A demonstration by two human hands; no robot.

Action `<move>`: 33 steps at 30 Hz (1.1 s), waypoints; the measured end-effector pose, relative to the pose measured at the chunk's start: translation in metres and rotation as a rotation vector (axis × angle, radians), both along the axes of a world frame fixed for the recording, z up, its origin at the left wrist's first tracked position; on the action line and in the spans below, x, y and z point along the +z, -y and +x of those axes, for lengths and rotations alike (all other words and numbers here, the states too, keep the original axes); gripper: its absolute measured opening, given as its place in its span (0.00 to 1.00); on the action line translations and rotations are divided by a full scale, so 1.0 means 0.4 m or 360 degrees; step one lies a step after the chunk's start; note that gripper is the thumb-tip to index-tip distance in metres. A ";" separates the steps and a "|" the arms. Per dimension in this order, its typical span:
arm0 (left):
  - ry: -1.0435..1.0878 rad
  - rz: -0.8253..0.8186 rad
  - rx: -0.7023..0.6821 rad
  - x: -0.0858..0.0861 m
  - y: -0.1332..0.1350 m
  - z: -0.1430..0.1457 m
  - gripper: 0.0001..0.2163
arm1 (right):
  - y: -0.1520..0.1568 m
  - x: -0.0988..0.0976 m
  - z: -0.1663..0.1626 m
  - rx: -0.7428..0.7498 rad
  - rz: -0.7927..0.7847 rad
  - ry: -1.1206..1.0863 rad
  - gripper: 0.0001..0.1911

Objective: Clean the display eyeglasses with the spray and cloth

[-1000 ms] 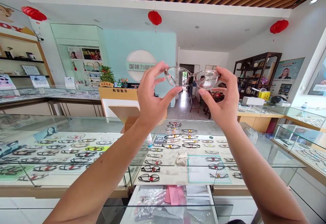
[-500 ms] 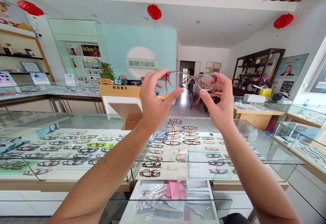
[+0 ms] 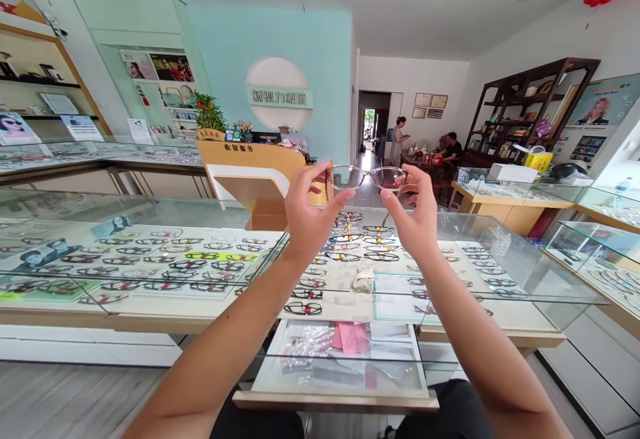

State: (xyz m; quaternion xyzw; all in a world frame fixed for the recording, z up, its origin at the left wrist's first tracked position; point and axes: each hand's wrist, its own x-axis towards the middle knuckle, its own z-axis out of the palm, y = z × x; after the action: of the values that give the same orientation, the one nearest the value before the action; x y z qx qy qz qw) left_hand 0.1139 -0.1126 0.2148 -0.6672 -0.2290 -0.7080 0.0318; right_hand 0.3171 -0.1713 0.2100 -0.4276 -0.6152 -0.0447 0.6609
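Observation:
A pair of eyeglasses (image 3: 369, 174) with a thin, translucent brownish frame is held up in front of me, over the glass display case. My left hand (image 3: 314, 202) pinches its left end between thumb and fingers. At the other end, my right hand (image 3: 411, 207) grips the frame the same way, thumb below the lens. The lenses are clear, and the room shows through them. Parts of the temples are hidden behind my fingers.
The glass case (image 3: 345, 286) below holds rows of spectacle frames and a crumpled pale cloth (image 3: 363, 280). An open drawer (image 3: 335, 396) with plastic bags and pink paper juts towards my lap. Beyond are a cashier counter (image 3: 255, 159) and two people (image 3: 399, 140) at the back.
Both hands have lowered slightly with the eyeglasses and come a little closer together. My view has tilted down, bringing the drawer front and my legs into sight.

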 end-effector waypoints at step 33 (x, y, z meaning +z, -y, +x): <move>0.0076 -0.0363 -0.0153 -0.281 -0.139 0.025 0.30 | -0.118 -0.262 -0.034 -0.0343 0.0150 0.0037 0.30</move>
State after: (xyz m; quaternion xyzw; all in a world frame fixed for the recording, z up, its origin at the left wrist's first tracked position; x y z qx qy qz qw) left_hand 0.1237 -0.0568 0.1024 -0.6597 -0.2765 -0.6938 -0.0838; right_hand 0.3035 -0.1242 0.1054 -0.4592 -0.5704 -0.1493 0.6644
